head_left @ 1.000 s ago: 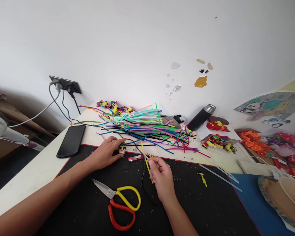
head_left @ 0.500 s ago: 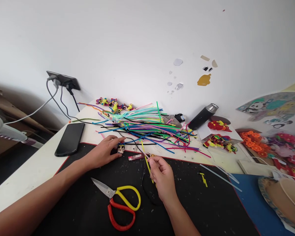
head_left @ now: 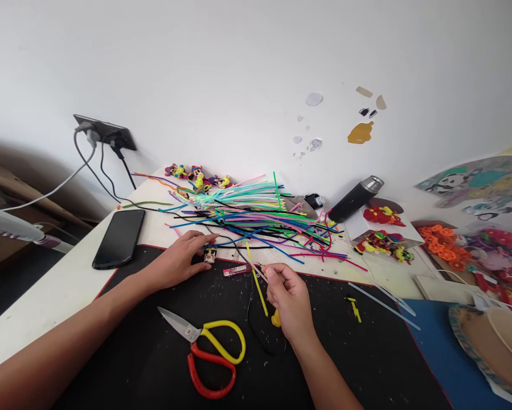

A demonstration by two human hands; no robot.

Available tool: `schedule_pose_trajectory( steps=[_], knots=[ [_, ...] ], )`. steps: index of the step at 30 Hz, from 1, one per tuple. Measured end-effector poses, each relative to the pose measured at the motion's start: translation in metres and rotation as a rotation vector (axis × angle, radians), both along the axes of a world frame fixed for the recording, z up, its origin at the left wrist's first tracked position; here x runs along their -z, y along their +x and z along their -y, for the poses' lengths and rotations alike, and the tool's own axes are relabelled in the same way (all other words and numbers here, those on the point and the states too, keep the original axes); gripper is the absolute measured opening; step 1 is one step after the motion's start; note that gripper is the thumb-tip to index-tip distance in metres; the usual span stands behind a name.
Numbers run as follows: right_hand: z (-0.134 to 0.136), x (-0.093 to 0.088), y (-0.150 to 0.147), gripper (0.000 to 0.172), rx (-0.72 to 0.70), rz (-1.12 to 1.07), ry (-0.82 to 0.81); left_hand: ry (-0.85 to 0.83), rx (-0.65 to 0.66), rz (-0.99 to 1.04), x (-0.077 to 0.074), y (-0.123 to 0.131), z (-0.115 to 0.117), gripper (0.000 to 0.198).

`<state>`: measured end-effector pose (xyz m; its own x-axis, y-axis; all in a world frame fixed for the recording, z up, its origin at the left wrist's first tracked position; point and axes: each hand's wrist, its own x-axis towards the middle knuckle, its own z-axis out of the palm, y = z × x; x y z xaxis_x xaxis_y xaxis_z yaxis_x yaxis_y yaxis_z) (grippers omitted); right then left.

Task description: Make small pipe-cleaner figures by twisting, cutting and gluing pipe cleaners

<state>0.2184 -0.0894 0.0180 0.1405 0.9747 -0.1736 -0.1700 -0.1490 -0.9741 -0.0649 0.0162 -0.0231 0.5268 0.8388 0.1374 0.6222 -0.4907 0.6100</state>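
Observation:
My left hand (head_left: 182,259) rests at the mat's back edge, thumb and fingers closed around a small doll (head_left: 210,255) with a pale face and dark hair. Pinched in my right hand (head_left: 289,299) is a thin pale pink pipe cleaner (head_left: 259,271), pointing up and left. Below it lies a yellow pipe cleaner (head_left: 259,293). A yellow piece (head_left: 275,318) shows beside my right palm, partly hidden. Between the hands lies a pink lighter (head_left: 236,270). Scissors (head_left: 195,335) with one yellow and one red handle lie on the black mat (head_left: 131,347), blades apart.
Bundles of coloured pipe cleaners (head_left: 242,199) lie along the wall. A phone (head_left: 119,239) is at the left, and a black flask (head_left: 355,199) leans at the right. Finished figures (head_left: 384,245) and a round basket (head_left: 465,341) are farther right.
My right hand has shifted slightly right with the pink pipe cleaner, uncovering more of the yellow one and the yellow piece. My left hand stays at the doll. The camera view has shifted slightly.

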Motion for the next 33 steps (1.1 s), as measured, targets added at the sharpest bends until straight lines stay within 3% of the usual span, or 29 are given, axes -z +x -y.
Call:
schedule_pose_trajectory(
  steps=[7,11,18,26,33],
  knots=[
    [-0.018,-0.013,0.003,0.047,0.032,0.016,0.059,0.005,0.000,-0.001,0.000,-0.002,0.002,0.063],
    [-0.025,-0.008,0.001,0.047,0.062,-0.002,0.068,0.013,-0.020,0.011,-0.004,-0.006,0.002,0.065],
    [-0.023,0.014,0.012,0.047,0.157,-0.034,0.031,0.065,-0.314,0.105,-0.013,-0.012,0.002,0.049],
    [-0.022,0.014,0.023,0.045,0.251,-0.069,0.028,0.113,-0.478,0.164,-0.009,-0.014,0.002,0.026],
    [-0.021,0.013,0.020,0.045,0.220,-0.076,0.007,0.102,-0.416,0.153,-0.013,-0.013,0.001,0.026]
  ],
)
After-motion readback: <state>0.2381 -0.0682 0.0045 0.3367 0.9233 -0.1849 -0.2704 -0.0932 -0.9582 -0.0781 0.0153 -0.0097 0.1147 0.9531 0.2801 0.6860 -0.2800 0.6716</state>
